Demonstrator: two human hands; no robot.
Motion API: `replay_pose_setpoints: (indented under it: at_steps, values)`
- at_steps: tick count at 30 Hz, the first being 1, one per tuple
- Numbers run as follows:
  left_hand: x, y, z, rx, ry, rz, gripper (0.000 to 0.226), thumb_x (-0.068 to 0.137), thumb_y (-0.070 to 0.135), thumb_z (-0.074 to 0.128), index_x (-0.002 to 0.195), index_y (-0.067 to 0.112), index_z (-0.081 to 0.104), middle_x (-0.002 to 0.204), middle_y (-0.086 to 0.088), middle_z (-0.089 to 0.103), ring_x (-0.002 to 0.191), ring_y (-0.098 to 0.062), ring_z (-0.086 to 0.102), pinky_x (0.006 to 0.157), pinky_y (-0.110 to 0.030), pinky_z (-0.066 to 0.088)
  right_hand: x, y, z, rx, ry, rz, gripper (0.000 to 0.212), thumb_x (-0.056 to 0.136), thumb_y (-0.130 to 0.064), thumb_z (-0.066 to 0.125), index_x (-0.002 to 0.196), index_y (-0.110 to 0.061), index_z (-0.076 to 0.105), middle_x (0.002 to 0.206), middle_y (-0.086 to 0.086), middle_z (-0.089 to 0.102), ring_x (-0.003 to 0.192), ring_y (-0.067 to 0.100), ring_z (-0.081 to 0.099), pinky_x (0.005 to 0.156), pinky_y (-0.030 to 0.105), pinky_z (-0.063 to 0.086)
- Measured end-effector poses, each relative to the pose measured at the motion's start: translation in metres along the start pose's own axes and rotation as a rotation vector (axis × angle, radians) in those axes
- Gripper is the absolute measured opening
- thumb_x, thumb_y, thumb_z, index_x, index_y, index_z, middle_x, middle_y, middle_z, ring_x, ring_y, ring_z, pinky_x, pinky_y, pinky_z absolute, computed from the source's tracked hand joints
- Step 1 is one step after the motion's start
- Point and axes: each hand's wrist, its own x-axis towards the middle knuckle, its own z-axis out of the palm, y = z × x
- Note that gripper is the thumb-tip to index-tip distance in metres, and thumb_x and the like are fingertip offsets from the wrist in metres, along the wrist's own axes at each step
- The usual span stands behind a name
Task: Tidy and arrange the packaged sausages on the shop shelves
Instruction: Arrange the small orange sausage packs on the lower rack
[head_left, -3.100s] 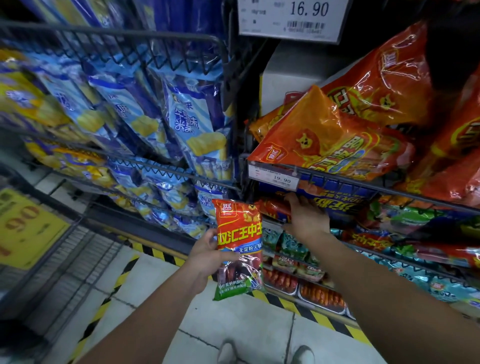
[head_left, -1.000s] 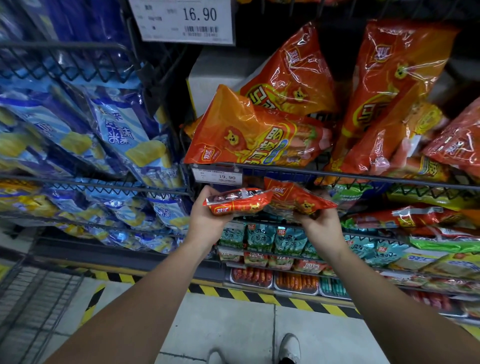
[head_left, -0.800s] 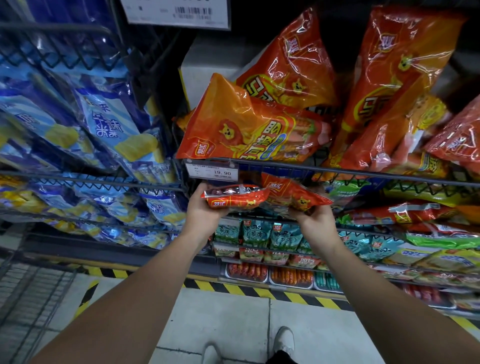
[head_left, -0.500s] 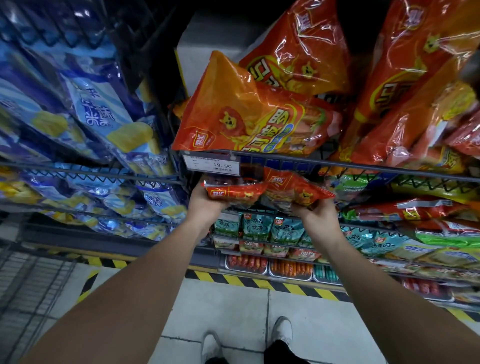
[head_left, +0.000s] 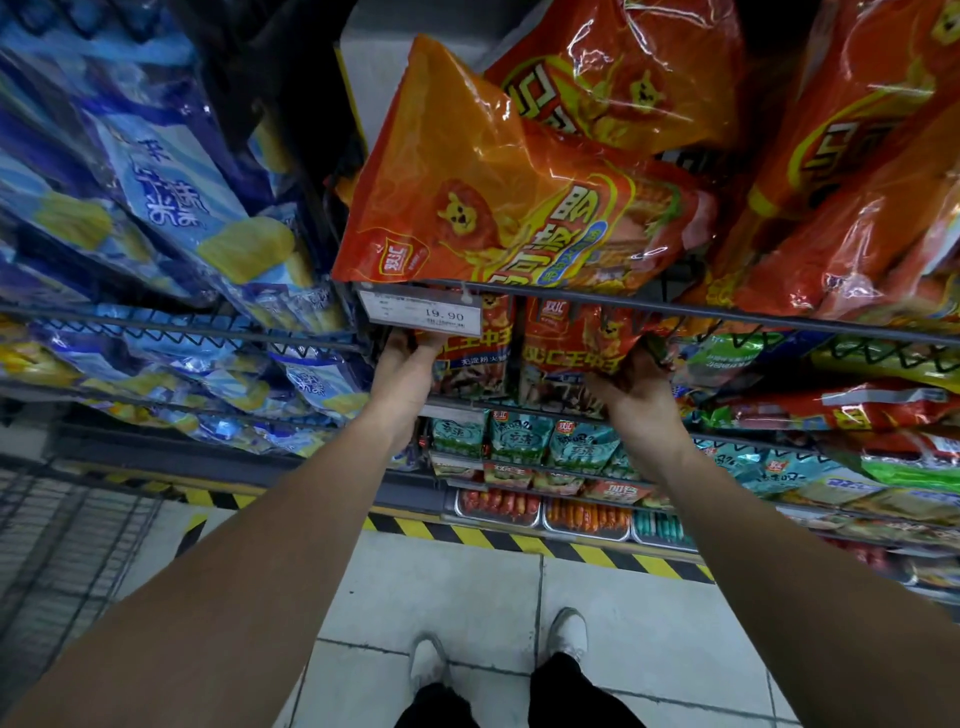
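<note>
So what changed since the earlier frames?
The left pack and right pack, held flat before the shelf a second ago, now stand upright side by side on it, left hand and right hand still gripping them. Price tag and orange bag above stayed put.

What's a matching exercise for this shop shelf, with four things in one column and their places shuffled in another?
Things
1. white paper price tag reading 19.90
2. small teal plastic packets
3. large orange plastic bag with a lion print
4. pale blue plastic bags with yellow pictures

Places
A. lying on the upper wire shelf
B. clipped to that shelf's front rail
C. in the wire rack on the far left
D. on the shelf just below the left hand

Pairs: 1-B, 2-D, 3-A, 4-C.
</note>
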Motion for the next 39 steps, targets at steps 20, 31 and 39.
replay_pose_setpoints:
  at_steps: [20,31,39]
  values:
    - [0.005,0.018,-0.002,0.347,0.023,0.045,0.014,0.107,0.026,0.037,0.117,0.021,0.046,0.067,0.019,0.054,0.046,0.014,0.053,0.039,-0.002,0.035,0.013,0.0,0.008,-0.071,0.019,-0.017,0.045,0.1,-0.012,0.056,0.142,-0.013,0.038,0.112,-0.003,0.059,0.11,0.026,0.056,0.099,0.04,0.043]
    - [0.001,0.013,0.003,0.349,0.044,-0.061,0.06,0.104,0.049,0.029,0.148,0.008,0.033,0.125,-0.009,0.058,0.107,-0.03,0.055,0.086,-0.036,0.033,0.008,0.005,0.012,-0.242,0.032,0.028,0.048,0.105,-0.022,0.045,0.147,-0.008,0.025,0.102,0.004,0.055,0.08,0.023,0.05,0.071,0.043,0.047]
    - [-0.025,0.0,-0.007,0.398,-0.025,-0.034,0.069,0.098,0.059,0.04,0.146,0.009,0.037,0.111,0.005,0.053,0.109,-0.021,0.054,0.088,-0.036,0.031,-0.011,0.009,0.01,-0.38,0.079,0.073,0.041,0.102,-0.031,0.051,0.13,-0.001,0.045,0.072,0.001,0.052,0.057,0.018,0.049,0.051,0.03,0.035]
